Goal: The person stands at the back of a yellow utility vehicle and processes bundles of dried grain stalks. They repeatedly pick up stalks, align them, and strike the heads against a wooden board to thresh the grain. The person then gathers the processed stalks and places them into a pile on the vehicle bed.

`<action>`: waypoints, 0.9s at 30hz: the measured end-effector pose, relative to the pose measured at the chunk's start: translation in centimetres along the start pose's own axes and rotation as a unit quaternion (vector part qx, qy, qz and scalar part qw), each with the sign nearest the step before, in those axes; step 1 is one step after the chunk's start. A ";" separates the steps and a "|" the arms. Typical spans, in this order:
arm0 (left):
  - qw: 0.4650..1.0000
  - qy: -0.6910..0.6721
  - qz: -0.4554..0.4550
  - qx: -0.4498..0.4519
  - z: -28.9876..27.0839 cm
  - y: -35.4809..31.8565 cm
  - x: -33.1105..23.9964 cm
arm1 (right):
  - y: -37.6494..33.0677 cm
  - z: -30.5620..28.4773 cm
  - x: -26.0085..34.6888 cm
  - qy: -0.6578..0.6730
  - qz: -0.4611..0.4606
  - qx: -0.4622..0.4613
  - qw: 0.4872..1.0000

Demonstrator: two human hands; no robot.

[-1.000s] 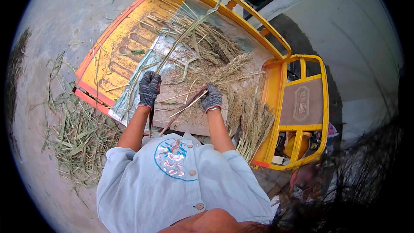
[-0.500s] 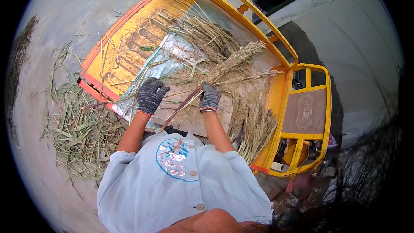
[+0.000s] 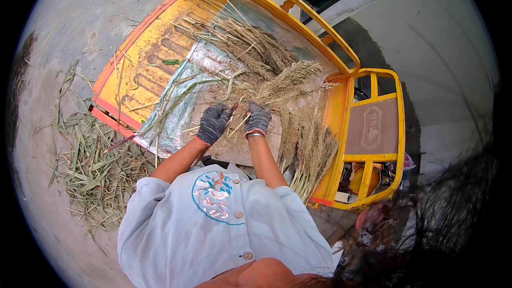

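Observation:
Both my hands wear dark grey knit gloves and work over the yellow cart bed. In my right hand is a small bunch of grain stalks, its feathery tan seed head pointing away to the right. My left hand is closed beside it, curled round a reddish leaf sheath that shows between the two hands. Its fingertips are partly hidden. Below the hands lies a pale flat board. More cut stalks with seed heads lie beyond, and another bundle rests to the right.
A pale blue plastic sheet covers part of the rusty yellow cart bed. Stripped green leaves are heaped on the concrete floor at left. A yellow side rail runs along the far side, and a framed brown seat back stands at right.
My left hand has moved right, toward my right hand, and its spread fingers have closed. The long reddish leaf sheath, which slanted down toward me, now shows only as a short piece between the hands.

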State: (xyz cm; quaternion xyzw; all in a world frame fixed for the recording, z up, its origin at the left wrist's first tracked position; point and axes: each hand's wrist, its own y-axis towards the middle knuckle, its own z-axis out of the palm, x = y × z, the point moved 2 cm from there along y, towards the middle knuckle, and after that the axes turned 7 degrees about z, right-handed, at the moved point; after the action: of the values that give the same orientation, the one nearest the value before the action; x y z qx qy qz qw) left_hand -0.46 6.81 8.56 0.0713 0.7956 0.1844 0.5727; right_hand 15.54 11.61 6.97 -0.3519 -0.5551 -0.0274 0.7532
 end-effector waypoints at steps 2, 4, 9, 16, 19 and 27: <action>0.992 -0.065 -0.098 0.035 -2.4 0.1 1.4 | 0.7 -1.1 0.7 -0.013 0.006 -0.049 0.999; 0.989 -0.017 -0.144 0.000 -6.9 0.0 6.0 | 2.9 -2.6 0.8 0.019 0.012 -0.083 0.996; 0.757 0.554 -0.347 -0.020 -22.3 -1.4 5.5 | 4.6 -3.9 1.3 0.006 0.051 -0.113 0.992; 0.944 0.291 -0.019 0.158 -10.6 -1.6 -2.1 | 0.0 0.8 0.7 -0.043 0.032 -0.047 0.997; 0.935 0.270 0.000 0.228 -3.5 -2.7 -1.8 | 0.1 0.8 0.4 -0.091 -0.011 0.009 0.996; 0.982 -0.116 -0.058 0.134 1.4 -3.1 4.1 | -2.5 -0.4 2.5 -0.158 -0.116 0.096 0.976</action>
State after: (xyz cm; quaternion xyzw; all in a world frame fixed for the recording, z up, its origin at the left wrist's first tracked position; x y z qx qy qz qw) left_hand -0.24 5.62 3.37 0.1216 0.7439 0.0333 0.6563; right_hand 15.73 10.36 10.32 -0.2113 -0.7044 -0.0050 0.6775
